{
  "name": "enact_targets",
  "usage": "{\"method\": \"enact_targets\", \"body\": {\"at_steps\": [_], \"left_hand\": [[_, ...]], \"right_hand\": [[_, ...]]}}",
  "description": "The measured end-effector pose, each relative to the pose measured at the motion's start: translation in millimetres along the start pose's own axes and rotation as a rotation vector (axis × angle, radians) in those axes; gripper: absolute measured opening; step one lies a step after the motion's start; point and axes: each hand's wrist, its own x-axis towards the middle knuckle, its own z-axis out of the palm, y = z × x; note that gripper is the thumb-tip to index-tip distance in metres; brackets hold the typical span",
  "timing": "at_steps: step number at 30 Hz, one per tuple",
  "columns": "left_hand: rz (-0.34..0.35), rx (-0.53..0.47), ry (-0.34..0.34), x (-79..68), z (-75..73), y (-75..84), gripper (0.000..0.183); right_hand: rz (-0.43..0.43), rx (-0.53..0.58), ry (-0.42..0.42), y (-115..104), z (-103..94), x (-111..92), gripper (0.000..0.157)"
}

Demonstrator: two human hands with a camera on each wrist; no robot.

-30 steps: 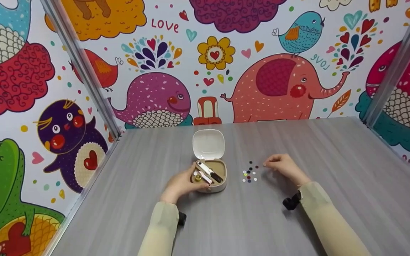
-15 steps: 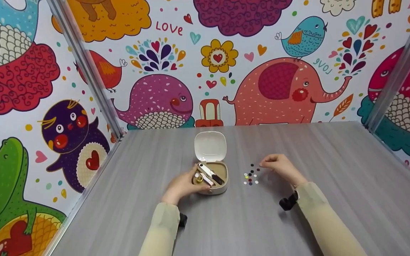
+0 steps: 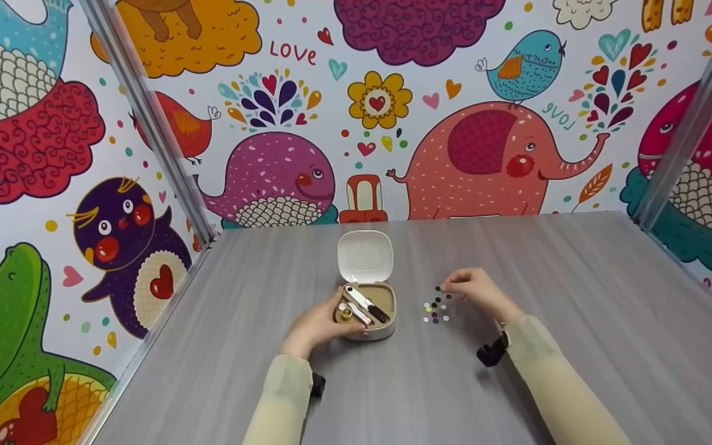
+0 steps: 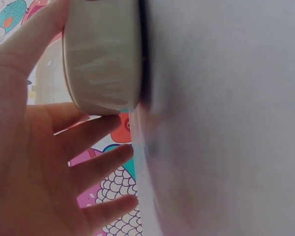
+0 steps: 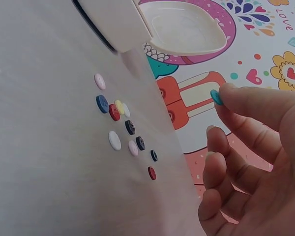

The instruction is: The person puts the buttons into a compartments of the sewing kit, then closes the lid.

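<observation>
My left hand [image 3: 316, 326] grips a small white sewing-kit-like box [image 3: 382, 334] at its left side, thumb at the front and fingers behind. Its lid [image 3: 365, 256] stands open at the back. Inside lie a white-and-black slim tool [image 3: 367, 303], a pinkish-white stick [image 3: 359, 314] and a small gold round piece [image 3: 347, 313]. Right of the box, my right hand [image 3: 478, 290] hovers over the far end of a group of buttons. In the right wrist view, its thumb and forefinger pinch a teal button [image 5: 217, 97]; the other fingers curl loosely.
Several loose buttons lie on the grey table [image 3: 393, 395], among them a blue button [image 5: 103, 103], a yellow button [image 5: 119, 106] and a white button [image 5: 114, 140]. Behind the table rises a cartoon-printed wall [image 3: 442, 80], with metal posts [image 3: 146, 117] at the corners.
My right hand has moved left, from beside the buttons to over their far end, nearer the box. The left hand keeps its hold on the box. The head view has shifted slightly.
</observation>
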Motion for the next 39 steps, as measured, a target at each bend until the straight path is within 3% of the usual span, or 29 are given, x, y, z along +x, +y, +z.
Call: {"method": "enact_targets", "body": {"at_steps": [18,33,39], "left_hand": [[0.021,0.010,0.003,1.5,-0.4,-1.2,0.107],[0.016,0.032,0.008,1.8,0.8,-2.0,0.107],[0.024,0.027,0.008,1.4,0.4,-1.7,0.107]], "right_hand": [[-0.037,-0.004,-0.037,-9,10.2,9,0.012],[-0.006,-0.005,-0.057,-18,20.5,13,0.009],[-0.042,-0.016,-0.073,-21,23.6,14,0.009]]}}
